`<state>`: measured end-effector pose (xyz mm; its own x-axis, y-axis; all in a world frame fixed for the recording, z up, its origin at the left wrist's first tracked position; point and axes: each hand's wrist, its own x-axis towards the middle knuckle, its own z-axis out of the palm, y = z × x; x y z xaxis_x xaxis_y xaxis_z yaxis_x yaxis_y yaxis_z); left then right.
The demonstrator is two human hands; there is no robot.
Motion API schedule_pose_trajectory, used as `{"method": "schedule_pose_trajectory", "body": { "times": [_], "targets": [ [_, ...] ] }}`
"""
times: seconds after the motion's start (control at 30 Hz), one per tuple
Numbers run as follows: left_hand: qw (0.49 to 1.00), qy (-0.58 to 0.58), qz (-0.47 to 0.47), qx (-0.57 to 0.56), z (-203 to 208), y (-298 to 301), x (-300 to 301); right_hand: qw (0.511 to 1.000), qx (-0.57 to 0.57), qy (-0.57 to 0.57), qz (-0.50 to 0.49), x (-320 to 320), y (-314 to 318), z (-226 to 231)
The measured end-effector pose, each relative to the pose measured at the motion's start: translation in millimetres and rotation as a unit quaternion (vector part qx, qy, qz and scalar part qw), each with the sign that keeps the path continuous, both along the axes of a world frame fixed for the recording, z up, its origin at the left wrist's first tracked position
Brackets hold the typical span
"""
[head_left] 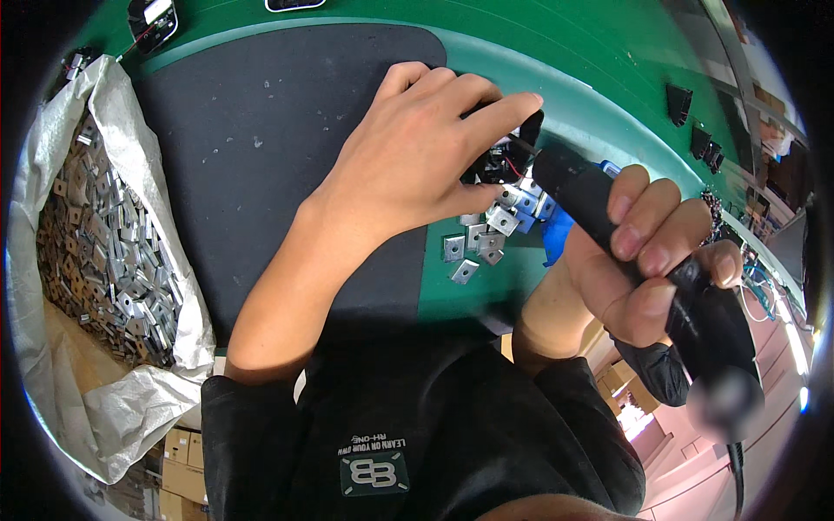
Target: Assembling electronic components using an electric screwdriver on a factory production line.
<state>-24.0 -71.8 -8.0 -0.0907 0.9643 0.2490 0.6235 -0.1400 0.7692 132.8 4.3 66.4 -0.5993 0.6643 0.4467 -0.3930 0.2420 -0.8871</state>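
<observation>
My left hand is closed around a small black housing with electronics and a red wire inside, holding it near the right edge of the dark mat. In my right hand is a black electric screwdriver, its cord hanging from the rear end. The screwdriver's tip points left at the housing; whether it touches a screw cannot be made out. Small square metal plates with holes lie loose just below the housing, partly hidden by my left hand. Something blue sits beside them, behind my right hand.
At the left stands a whitish woven sack, its mouth folded back, full of similar metal plates. A black device part lies at the far left of the green table. Small black parts are at the far right.
</observation>
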Motion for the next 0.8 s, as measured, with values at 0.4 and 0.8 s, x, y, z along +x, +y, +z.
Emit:
{"method": "schedule_pose_trajectory", "body": {
  "times": [0.4, 0.8],
  "targets": [
    [1.0, 0.006, 0.004, -0.004, -1, -2, 0, 0.985, 0.047, -0.06, 0.156, -4, 11, 4],
    [1.0, 0.006, 0.011, 0.014, -4, 0, 2, 0.984, 0.044, -0.046, 0.166, -5, 14, 3]
  ]
}}
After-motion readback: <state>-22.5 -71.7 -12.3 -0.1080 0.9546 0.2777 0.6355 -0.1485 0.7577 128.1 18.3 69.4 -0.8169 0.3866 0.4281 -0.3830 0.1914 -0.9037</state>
